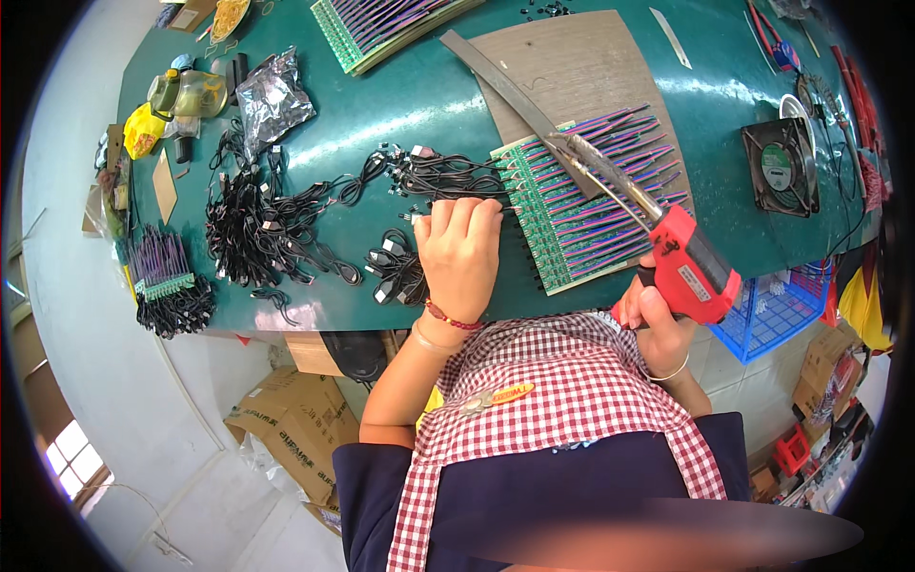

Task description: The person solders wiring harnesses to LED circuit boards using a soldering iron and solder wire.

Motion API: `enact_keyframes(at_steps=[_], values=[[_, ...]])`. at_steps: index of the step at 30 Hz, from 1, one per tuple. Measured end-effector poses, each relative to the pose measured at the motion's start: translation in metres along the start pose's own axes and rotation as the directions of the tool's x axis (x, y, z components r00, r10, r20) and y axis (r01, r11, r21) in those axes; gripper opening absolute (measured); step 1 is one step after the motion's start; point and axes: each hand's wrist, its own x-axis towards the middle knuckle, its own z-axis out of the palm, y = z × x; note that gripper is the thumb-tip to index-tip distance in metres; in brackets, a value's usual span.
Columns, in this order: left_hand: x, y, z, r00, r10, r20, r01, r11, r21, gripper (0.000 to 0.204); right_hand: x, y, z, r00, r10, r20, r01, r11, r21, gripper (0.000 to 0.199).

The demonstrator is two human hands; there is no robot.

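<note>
My right hand (658, 319) is wrapped round the grip of a red soldering gun (694, 267). Its metal barrel points up and left over a green circuit board panel (538, 224). Rows of purple, blue and red wires (610, 224) cover that panel. A long flat metal bar (519, 95) lies slantwise over the wires, and the gun's tip is close to it. At the panel's left edge, my left hand (462, 248) is closed with its fingers curled down. Whatever it grips is hidden beneath the fingers. Black USB cables (443, 176) lie just beyond and beside this hand.
A large heap of black cables (253, 224) lies to the left, beside a plastic bag (274, 100). Another stack of wired boards (381, 33) sits at the far edge. A small fan (782, 167) stands at the right. Below the table are a blue basket (777, 310) and a cardboard box (295, 419).
</note>
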Motion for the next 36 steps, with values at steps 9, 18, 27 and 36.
enact_keyframes(at_steps=[9,18,27,36], values=[[0.003,0.023,-0.034,0.999,0.025,0.041,0.01,0.72,-0.694,0.021,0.027,-0.022,0.045,0.991,0.113,0.067,-0.12,0.986,0.115,0.041],[0.011,0.033,-0.045,0.969,0.091,0.23,0.123,0.63,-0.767,0.019,0.034,-0.018,0.039,0.985,0.019,0.171,0.011,0.984,-0.176,0.007],[0.013,0.032,-0.035,1.0,0.0,0.024,0.013,0.839,-0.544,0.013,0.043,-0.007,0.025,0.967,-0.248,-0.059,0.183,0.836,-0.517,0.035],[0.03,0.013,-0.007,0.997,-0.011,0.076,0.026,0.978,-0.206,0.012,0.012,0.004,-0.021,0.991,0.136,-0.006,-0.136,0.987,-0.088,0.032]])
